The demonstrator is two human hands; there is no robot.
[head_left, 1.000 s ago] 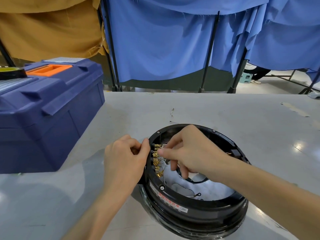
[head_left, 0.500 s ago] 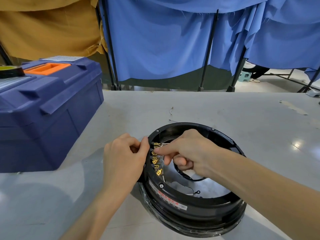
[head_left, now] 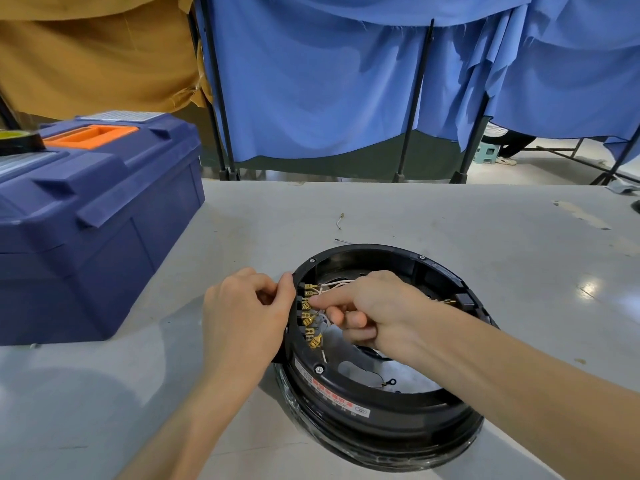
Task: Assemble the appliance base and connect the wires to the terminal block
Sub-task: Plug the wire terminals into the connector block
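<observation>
Because the black appliance base [head_left: 381, 420] lies free on the grey table [head_left: 104, 393], the left hand [head_left: 242, 317] grips its outer rim, thumb on the edge, to brace it beside the terminal block [head_left: 309, 315]. The right hand [head_left: 377, 310] reaches inside, index fingertip at a brass tab [head_left: 307, 301] where white wires [head_left: 334, 283] arrive; whether it pinches a connector cannot be told.

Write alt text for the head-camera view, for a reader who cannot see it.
A person's right hand reaches into a round black appliance base on a grey table, forefinger at a row of brass terminals with white wires, while the left hand holds the rim. A blue toolbox stands to the left; blue curtains hang behind.
</observation>
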